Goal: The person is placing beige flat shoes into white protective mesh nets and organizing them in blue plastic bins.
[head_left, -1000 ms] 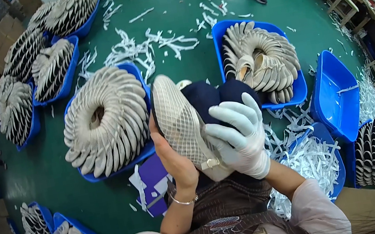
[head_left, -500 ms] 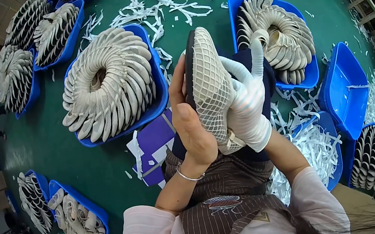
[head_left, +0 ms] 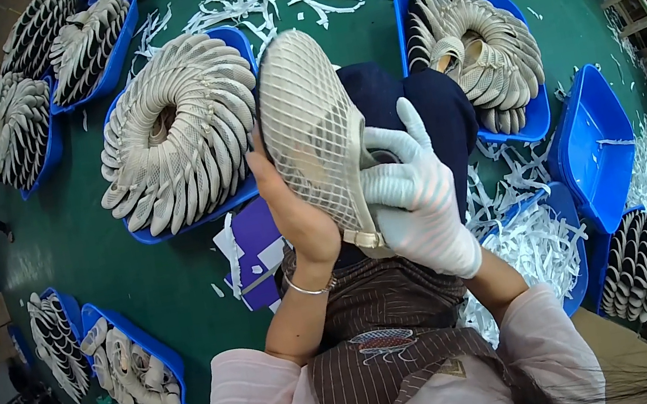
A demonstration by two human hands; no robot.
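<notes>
Beige mesh shoe upper [head_left: 317, 129], held above the lap, now turned broadside to show more of its lattice face than half a second earlier, bare left hand [head_left: 297, 211] fingers curled behind its left edge, gloved right hand [head_left: 417, 194] fingers wrapped over its right edge.

The scene is lit brightly and evenly from overhead, and only soft, short shadows are cast beneath the blue bins [head_left: 591, 146] on the green floor [head_left: 88, 243]. A mild sheen is seen on the floor, without harsh glare. The mesh shoe [head_left: 310, 126] at the centre is rendered sharply. Strong fisheye distortion is present: straight edges are bent toward the rim, and the frame is closed in by a black circular vignette. Detail near the edges is softened and compressed.
</notes>
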